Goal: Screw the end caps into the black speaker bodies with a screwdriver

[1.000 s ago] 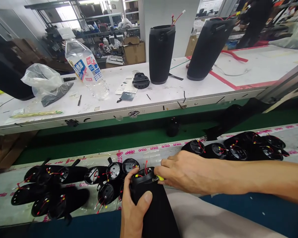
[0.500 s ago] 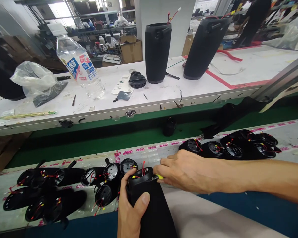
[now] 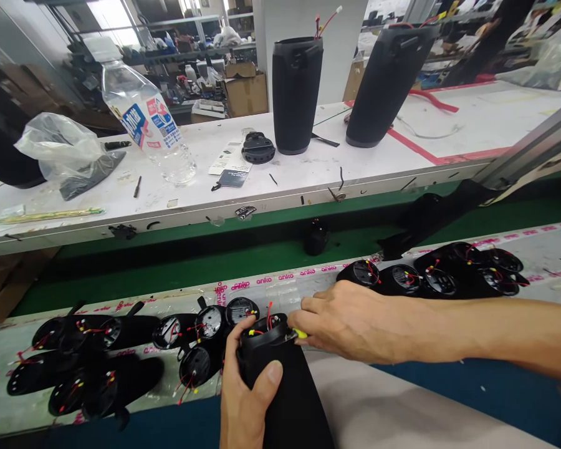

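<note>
A black cylindrical housing [image 3: 292,399] stands tilted at the bottom centre, its open rim upward, with red and yellow-tipped wires inside. My left hand [image 3: 250,393] wraps round its left side near the rim, thumb across the front. At the right of the rim, my right hand [image 3: 341,321] is closed on a small yellow-handled tool [image 3: 300,333]; the tool's tip lies against the rim and is too small to make out. More black housings with wires lie left [image 3: 197,366] and right [image 3: 404,279] of my hands.
A white shelf [image 3: 206,202] crosses behind, bearing a water bottle [image 3: 147,121], a plastic bag [image 3: 58,146], a black cap [image 3: 258,148] and two upright black housings [image 3: 297,96] [image 3: 388,87]. A metal post [image 3: 537,146] slants at the right. A person's dark-clothed arm shows at top right.
The view has shifted very slightly. Both hands keep the same hold on the housing and the tool. The person in the background has moved a little.
</note>
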A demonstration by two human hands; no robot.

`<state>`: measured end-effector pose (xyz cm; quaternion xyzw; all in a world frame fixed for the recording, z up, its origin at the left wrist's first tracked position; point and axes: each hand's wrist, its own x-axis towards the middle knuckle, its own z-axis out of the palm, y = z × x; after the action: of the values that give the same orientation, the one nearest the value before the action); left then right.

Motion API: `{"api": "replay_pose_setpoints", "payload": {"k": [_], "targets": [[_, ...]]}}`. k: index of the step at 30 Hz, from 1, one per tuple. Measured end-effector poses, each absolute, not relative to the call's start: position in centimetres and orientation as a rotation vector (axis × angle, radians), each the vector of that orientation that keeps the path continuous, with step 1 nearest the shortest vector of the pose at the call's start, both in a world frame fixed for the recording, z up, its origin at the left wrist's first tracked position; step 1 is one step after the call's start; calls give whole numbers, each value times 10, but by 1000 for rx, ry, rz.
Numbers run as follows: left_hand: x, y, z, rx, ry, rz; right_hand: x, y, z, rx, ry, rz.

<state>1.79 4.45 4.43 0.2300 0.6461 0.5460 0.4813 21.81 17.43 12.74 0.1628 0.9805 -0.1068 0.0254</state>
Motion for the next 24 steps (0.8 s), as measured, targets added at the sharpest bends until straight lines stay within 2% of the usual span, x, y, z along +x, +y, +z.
{"api": "replay_pose_setpoints", "payload": {"k": [13,18,24], "targets": [[17,45,43,627,1604,1259,223,176,119,490,3053,-231],[16,41,45,721,1710,1194,218,176,130,472,2964,-122],[15,40,45,729,1736,1190,208,180,145,425,2839,-208]]}}
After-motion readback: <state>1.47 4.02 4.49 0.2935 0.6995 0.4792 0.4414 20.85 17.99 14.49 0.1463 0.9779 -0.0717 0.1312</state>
